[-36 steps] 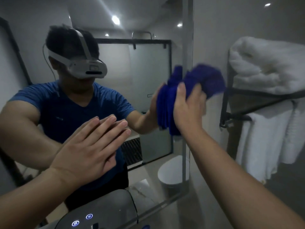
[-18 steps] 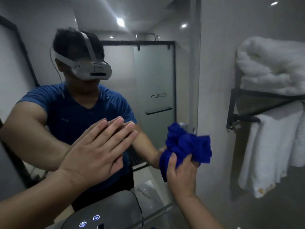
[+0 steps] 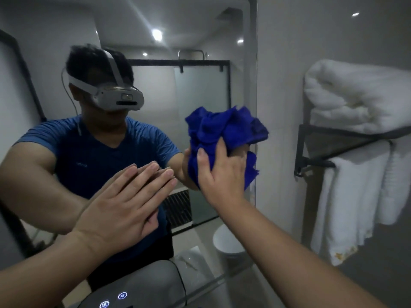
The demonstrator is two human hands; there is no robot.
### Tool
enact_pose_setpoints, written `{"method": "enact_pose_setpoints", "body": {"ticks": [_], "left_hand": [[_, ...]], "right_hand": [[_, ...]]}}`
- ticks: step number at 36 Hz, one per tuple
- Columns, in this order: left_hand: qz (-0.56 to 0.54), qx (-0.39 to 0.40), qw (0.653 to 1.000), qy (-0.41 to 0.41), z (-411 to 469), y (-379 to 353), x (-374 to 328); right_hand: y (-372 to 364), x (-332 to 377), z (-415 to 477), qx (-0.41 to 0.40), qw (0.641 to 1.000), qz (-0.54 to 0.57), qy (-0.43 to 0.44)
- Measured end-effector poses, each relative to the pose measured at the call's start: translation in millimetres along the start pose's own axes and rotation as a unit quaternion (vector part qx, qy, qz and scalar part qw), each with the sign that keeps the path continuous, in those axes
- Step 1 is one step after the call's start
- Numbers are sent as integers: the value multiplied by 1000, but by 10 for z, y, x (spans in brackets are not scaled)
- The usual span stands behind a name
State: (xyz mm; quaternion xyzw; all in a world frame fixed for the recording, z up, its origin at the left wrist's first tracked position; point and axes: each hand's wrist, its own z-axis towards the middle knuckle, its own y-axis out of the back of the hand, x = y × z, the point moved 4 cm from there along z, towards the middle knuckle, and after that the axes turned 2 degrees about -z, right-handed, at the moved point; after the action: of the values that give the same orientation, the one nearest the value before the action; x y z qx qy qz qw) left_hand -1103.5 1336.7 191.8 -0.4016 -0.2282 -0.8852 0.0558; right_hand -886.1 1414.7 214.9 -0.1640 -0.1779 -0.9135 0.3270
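Blue cloth (image 3: 222, 130): scrunched into a ball and pushed against the mirror (image 3: 195, 30), close to its right edge, about halfway up.
Right hand (image 3: 222, 172): its thumb and fingers are curled round the cloth, holding it tight against the glass.
Left hand (image 3: 124, 207): flat on the mirror, left of the cloth, with the fingers straight and together. It holds nothing.
What changed: a moment ago the cloth was down low near the bottom of the glass, and just before that it was up high. Now it has come back up to the middle, so the rubbing goes up and down along the right side.
What stayed: the left hand has not moved from its spot (it looks like it is there to lean on).
What it means: I think the right strip of the mirror is getting clean, and the glass farther left is still to do. The flat hand may have to move out of the way then.
Nearby: white towels (image 3: 355, 96) on a black rack (image 3: 322, 156) on the right wall, and a grey machine (image 3: 144, 285) with little lights near the bottom.
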Motion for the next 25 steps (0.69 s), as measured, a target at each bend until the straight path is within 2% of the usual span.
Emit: {"method": "enact_pose_setpoints", "body": {"ticks": [3, 5, 7, 12, 14, 16, 18, 22, 25], "left_hand": [[1, 0, 1000, 0, 10, 9, -12], [-1, 3, 1000, -3, 5, 10, -12], [-2, 7, 1000, -8, -4, 7, 2], [0, 11, 1000, -13, 2, 18, 1], [-1, 16, 1000, -12, 2, 26, -9], [-4, 20, 1000, -12, -3, 30, -11], [-6, 18, 1000, -12, -3, 31, -3], [-1, 17, 1000, -13, -5, 29, 9], [-5, 21, 1000, -13, 5, 32, 1]], "right_hand": [[-146, 59, -414, 20, 998, 29, 52], [-299, 32, -840, 70, 994, 40, 72], [-429, -51, -1281, 118, 990, 59, 47], [-503, -394, -1959, 134, 991, 25, 10], [-455, -613, -2048, 144, 988, 26, -43], [-402, -848, -2029, 144, 979, 27, -138], [-367, -1048, -1859, 107, 964, 58, -237], [-223, -1188, -1198, 1, 952, 106, -289], [-151, -1225, -719, -34, 902, 140, -406]]}}
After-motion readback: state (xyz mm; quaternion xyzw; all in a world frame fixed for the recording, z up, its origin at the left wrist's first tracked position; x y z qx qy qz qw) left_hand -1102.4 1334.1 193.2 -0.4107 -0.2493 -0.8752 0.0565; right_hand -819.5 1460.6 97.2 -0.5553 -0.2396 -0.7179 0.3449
